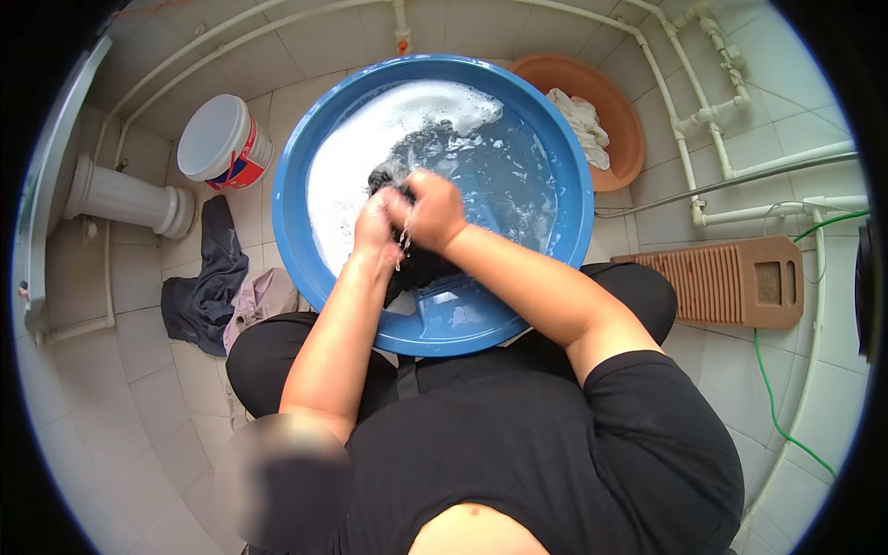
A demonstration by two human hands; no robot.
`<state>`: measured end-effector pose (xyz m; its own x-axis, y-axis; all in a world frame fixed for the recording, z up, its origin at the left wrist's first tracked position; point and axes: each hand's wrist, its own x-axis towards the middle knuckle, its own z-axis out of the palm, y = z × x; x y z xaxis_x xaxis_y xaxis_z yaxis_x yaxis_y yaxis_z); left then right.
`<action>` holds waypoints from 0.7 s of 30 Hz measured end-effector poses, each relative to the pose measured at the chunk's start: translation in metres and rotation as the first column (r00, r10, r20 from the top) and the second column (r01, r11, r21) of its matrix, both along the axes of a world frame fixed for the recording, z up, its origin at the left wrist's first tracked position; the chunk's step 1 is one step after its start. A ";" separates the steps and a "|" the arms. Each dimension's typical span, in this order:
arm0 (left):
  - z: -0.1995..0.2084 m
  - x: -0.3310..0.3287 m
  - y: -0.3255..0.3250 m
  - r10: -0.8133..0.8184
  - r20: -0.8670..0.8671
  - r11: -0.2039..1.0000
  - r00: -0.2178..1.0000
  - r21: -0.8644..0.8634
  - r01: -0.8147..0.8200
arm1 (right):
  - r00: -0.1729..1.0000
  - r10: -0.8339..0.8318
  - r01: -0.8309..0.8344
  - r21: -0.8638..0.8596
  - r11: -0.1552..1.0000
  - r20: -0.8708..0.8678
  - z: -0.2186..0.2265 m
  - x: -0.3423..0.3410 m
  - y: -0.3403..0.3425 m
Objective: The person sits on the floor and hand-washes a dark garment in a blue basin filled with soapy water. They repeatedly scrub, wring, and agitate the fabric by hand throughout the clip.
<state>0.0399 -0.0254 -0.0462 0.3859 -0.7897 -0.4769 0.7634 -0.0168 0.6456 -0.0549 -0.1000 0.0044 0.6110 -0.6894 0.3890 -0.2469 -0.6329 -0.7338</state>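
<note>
In a large round blue tub (578,199) of soapy water, both my hands are closed on a wet black garment (427,268). My left hand (375,225) and my right hand (435,211) meet fist to fist just above the water, slightly blurred by motion. Drops run down from between them. One bunched end of the cloth sticks up beyond my knuckles, while the rest hangs into the water on the near side. Thick white foam (347,176) covers the tub's left and far side. Greyish water shows on the right.
An orange-brown basin (629,139) with white cloth (583,125) stands at the far right. A brown washboard (717,282) lies on the right, near a green hose (772,407). Leftward are a white lidded bucket (227,143), dark clothing (208,287) and pink cloth (264,301). Pipes line the walls.
</note>
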 end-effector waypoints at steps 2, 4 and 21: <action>0.046 -0.024 -0.007 0.090 -0.241 0.996 0.966 0.011 -0.091 | 0.993 -0.112 0.114 0.056 0.992 -0.035 0.007 0.003 -0.004; 0.038 -0.023 -0.001 0.127 -0.113 0.991 0.986 0.051 -0.121 | 0.999 -0.008 0.011 -0.053 0.999 0.050 0.020 0.003 0.013; 0.006 0.000 -0.003 0.460 -0.134 0.888 0.878 0.055 -0.457 | 0.826 0.143 -0.111 0.090 0.990 -0.546 -0.061 -0.043 -0.100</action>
